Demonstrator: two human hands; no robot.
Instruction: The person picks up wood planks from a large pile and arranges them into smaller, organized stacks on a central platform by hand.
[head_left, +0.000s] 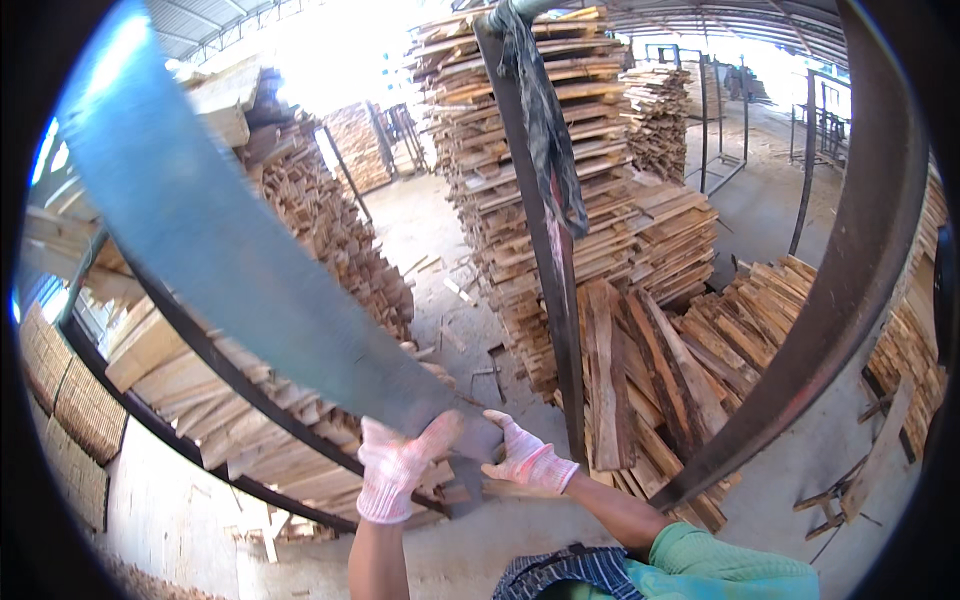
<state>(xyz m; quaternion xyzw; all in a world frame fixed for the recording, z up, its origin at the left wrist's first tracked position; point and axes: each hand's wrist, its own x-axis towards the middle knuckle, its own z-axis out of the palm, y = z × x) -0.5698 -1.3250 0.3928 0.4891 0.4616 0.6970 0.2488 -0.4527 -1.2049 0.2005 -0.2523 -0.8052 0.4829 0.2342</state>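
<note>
Fingers (440,432) of the left hand (395,470), in a pink-and-white knit glove, curl up against the near end of a long blue-grey blade-like band (230,260), thumb and fingers narrowed around its edge low in the middle of the frame. Right hand (528,462), gloved the same way, comes in from the lower right, and its fingers lie flat and close together on the same near end, just beside the left. Both hands meet at that one spot; neither looks clearly nearer, though the left seems to wrap it while the right only presses on it.

From the hands the band runs away up and to the left, widening as it goes, its long axis slanting from lower centre right up to the upper left of the frame, where it blurs against the bright sky. So nearly all its length lies beyond and to the left of the fingers.

Behind it, tall stacks of sawn planks (520,180) fill the middle, a dark steel post (545,270) with a rag hung on it stands just right of the hands, a curved rusty steel bar (850,260) sweeps down the right side, and loose boards (660,380) lean on the concrete floor (800,450).
</note>
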